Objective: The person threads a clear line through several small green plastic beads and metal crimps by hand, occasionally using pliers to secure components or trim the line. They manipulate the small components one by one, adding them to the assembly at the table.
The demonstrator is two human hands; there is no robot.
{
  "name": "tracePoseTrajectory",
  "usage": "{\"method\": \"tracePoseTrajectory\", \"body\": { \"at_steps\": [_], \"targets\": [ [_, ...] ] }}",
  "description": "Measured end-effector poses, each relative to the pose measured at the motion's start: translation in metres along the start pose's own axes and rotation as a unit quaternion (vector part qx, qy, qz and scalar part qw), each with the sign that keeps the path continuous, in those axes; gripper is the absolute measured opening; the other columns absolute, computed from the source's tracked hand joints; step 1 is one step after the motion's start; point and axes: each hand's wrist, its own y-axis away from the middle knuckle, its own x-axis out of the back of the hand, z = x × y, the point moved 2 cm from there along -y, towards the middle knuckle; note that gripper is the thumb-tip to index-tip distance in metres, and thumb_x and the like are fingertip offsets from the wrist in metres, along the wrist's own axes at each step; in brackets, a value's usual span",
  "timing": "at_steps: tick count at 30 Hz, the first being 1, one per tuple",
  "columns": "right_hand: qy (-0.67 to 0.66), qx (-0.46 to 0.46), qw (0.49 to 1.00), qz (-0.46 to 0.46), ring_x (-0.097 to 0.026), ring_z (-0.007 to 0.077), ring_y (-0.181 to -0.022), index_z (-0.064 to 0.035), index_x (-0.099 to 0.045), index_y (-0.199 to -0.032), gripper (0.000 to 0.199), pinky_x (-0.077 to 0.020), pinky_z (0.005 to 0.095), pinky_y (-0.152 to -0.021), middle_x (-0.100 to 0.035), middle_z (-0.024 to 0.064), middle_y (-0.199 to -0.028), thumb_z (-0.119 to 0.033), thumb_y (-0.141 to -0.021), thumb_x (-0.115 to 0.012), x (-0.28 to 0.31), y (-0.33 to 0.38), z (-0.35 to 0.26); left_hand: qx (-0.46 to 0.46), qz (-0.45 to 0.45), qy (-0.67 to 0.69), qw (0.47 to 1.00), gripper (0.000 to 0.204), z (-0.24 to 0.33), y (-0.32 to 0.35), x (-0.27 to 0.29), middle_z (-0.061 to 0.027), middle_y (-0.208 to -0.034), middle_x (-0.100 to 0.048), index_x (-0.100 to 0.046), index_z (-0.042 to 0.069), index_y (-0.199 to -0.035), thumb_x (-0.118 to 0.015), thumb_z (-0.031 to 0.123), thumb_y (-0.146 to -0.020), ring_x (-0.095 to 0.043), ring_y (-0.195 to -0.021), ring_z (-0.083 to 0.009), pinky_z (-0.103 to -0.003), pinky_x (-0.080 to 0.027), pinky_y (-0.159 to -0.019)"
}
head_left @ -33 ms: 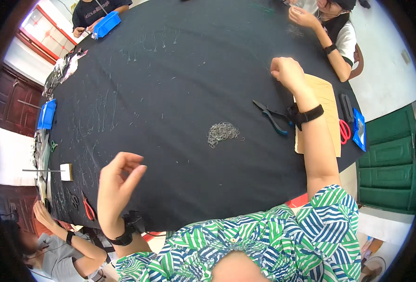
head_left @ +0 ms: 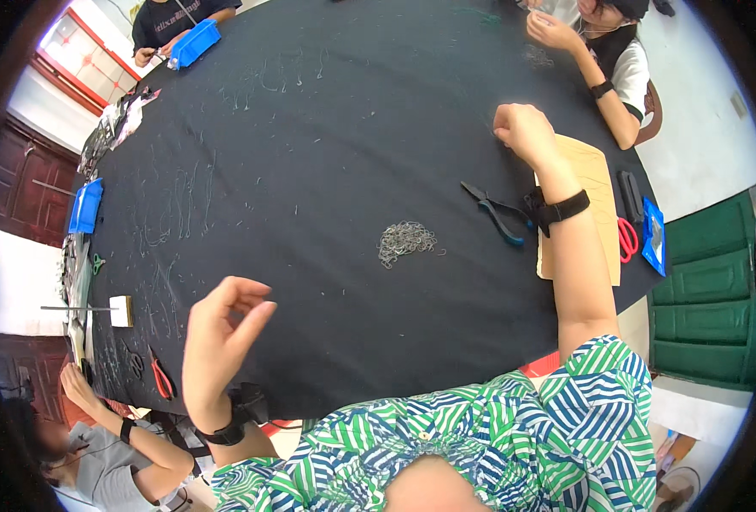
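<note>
Left hand hovering half-curled, right hand bending at wrist; can't make out whether either is grasping anything. Hooks lying between 2 hands, pliers resting nearby, probably for easy reach.

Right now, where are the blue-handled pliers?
The pliers lie on the black cloth, right of centre in the head view, between the metal pile and right wristband.

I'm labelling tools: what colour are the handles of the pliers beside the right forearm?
Blue and black handles, best in the head view.

Small silvery hooks, heaped loosely (one straying right), on black cloth
</note>
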Motion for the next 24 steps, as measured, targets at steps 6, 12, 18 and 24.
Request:
{"method": "tracePoseTrajectory", "body": {
  "at_steps": [6, 12, 18, 24],
  "targets": [
    [-0.129, -0.049, 0.987, -0.079, -0.069, 0.0175, -0.067, 0.0002, -0.067, -0.087, 0.011, -0.0537, 0.0316, -0.06, -0.069, 0.0095, -0.075, -0.008, -0.081, -0.065, 0.023, 0.001, -0.009, -0.024, -0.031, 0.009, 0.999, 0.01, 0.003, -0.004, -0.025, -0.0029, -0.073, -0.064, -0.064, -0.001, -0.086, -0.072, 0.006, -0.084, -0.057, -0.063, -0.0078, -0.023, -0.045, -0.056],
    [-0.138, -0.028, 0.988, -0.061, -0.069, 0.0151, -0.066, 0.001, -0.067, -0.089, 0.013, -0.0545, 0.0288, -0.058, -0.07, 0.0088, -0.074, -0.01, -0.083, -0.065, 0.025, 0.004, 0.009, -0.041, -0.068, 0.014, 0.997, 0.01, 0.001, -0.009, -0.037, -0.0042, -0.073, -0.064, -0.064, -0.001, -0.085, -0.071, 0.007, -0.085, -0.058, -0.062, -0.0084, -0.023, -0.045, -0.055],
    [-0.039, -0.067, 0.993, -0.086, -0.067, 0.0165, -0.058, 0.0006, -0.071, -0.086, 0.012, -0.0538, 0.0294, -0.055, -0.07, 0.0099, -0.07, -0.009, -0.081, -0.066, 0.0, -0.009, 0.016, -0.028, -0.164, 0.004, 0.986, 0.014, -0.002, -0.014, -0.054, -0.0049, -0.077, -0.067, -0.066, 0.0, -0.096, -0.069, 0.011, -0.089, -0.061, -0.066, -0.0092, -0.024, -0.047, -0.058],
    [-0.016, -0.055, 0.995, -0.08, -0.068, 0.0189, -0.058, -0.0002, -0.072, -0.081, 0.012, -0.054, 0.0328, -0.059, -0.069, 0.0112, -0.065, -0.01, -0.077, -0.068, -0.005, -0.013, 0.011, -0.02, -0.185, -0.002, 0.983, 0.017, -0.018, -0.017, -0.066, -0.007, -0.079, -0.069, -0.067, -0.001, -0.101, -0.069, 0.012, -0.089, -0.062, -0.067, -0.0112, -0.026, -0.05, -0.062]
  ]
}}
